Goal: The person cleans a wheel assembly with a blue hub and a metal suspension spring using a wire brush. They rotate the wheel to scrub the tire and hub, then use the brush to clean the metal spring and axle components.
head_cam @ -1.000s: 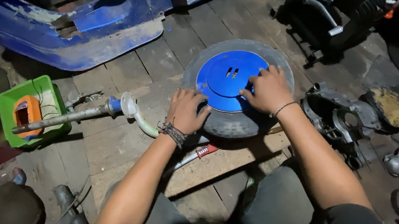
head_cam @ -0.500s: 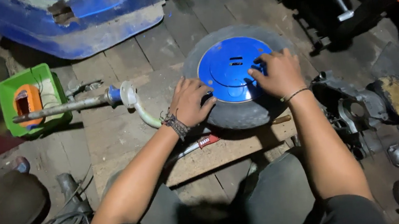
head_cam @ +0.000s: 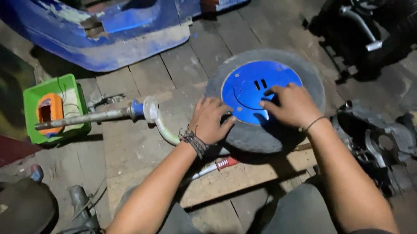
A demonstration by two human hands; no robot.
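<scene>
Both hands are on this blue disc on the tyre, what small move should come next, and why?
Probably keep pressing the blue disc flat: the left hand and right hand sit on its near edge, over the tyre, and the disc's near side is hidden, so seating there can't be confirmed.

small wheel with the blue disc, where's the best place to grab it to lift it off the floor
Probably by the tyre, one hand on each side wall, coming from above. The wheel lies flat on the wooden floor, the blue disc looks smooth and flush, and the left hand and right hand already rest at its near edge.
</scene>
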